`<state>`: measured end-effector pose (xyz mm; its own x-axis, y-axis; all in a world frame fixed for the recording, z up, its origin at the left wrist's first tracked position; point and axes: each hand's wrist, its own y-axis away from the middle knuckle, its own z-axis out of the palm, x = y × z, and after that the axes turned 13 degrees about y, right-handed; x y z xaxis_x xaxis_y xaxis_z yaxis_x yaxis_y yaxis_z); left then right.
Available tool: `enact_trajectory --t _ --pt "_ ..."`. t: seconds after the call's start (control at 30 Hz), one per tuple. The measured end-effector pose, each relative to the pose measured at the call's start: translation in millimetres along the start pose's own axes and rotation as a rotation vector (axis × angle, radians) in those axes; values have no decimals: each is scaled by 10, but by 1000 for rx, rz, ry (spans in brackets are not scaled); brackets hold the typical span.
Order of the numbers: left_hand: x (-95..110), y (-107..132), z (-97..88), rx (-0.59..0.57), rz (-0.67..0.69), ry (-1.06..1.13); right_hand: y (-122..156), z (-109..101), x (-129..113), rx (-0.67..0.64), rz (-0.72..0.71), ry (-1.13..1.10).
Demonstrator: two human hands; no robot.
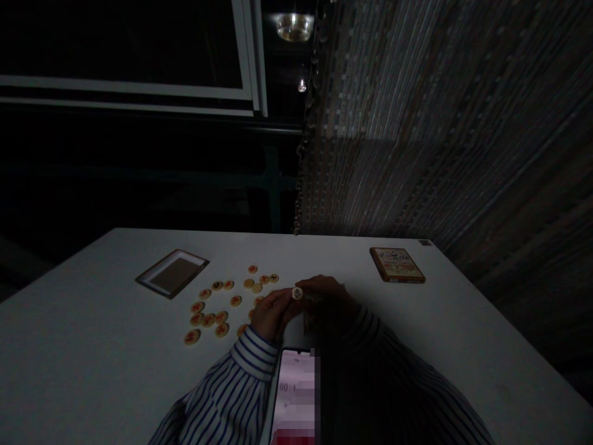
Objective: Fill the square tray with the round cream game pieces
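Head view: a disc (297, 293) is held up just above the table (92, 371), between the two hands, near the middle of the picture. It is small, round and pale, with a dark mark on its face that is too small to read. The left hand (271, 315) pinches it at the fingertips. The right hand (330, 301) lies in shadow close against the disc, fingers curled; whether it grips the disc I cannot tell. Both sleeves are white with dark stripes.

More discs (217, 309) lie loose on the table to the left of the hands, yellowish with red marks, some touching, some apart. Beyond them, farther left, sits a shallow tray (172, 273) with a pale rim and a brown floor. A flat printed box (397, 264) lies well apart to the right, near the far edge. A lit phone (294, 395) rests between the forearms, near the person.

The table is white and plain. The room is dim: a woven blind (440, 123) hangs on the right, a dark window with a pale frame (250, 55) stands at left, and a lamp (294, 26) glows above.
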<state>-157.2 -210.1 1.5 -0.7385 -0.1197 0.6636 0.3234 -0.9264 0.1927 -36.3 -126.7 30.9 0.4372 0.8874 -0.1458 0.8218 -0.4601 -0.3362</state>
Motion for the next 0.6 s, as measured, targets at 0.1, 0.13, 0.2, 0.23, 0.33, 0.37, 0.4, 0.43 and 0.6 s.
enact_trajectory --t 0.1,0.13,0.2,0.23,0.33,0.37,0.4,0.43,0.6 --pt "-15 -2 -10 -1 1 37 -14 -11 -7 15 -19 77" --pt "-18 -1 -11 -2 6 46 -13 -14 -9 21 -22 90" --pt "-17 1 -11 -3 13 54 -5 -23 -15 31 -32 102" --pt "-15 1 -12 -4 16 53 -1 -28 -19 39 -33 106" --pt "-10 -8 -28 -14 22 21 7 -36 -28 60 -37 107" --pt "-10 -13 -37 -20 24 16 7 -34 -28 61 -42 106" --pt "-12 -19 -47 -27 24 18 6 -31 -27 58 -48 105" --pt "-15 -25 -58 -36 18 26 5 -28 -24 57 -50 102" --pt "-46 -60 -109 -35 -12 55 10 -68 -7 108 -16 93"
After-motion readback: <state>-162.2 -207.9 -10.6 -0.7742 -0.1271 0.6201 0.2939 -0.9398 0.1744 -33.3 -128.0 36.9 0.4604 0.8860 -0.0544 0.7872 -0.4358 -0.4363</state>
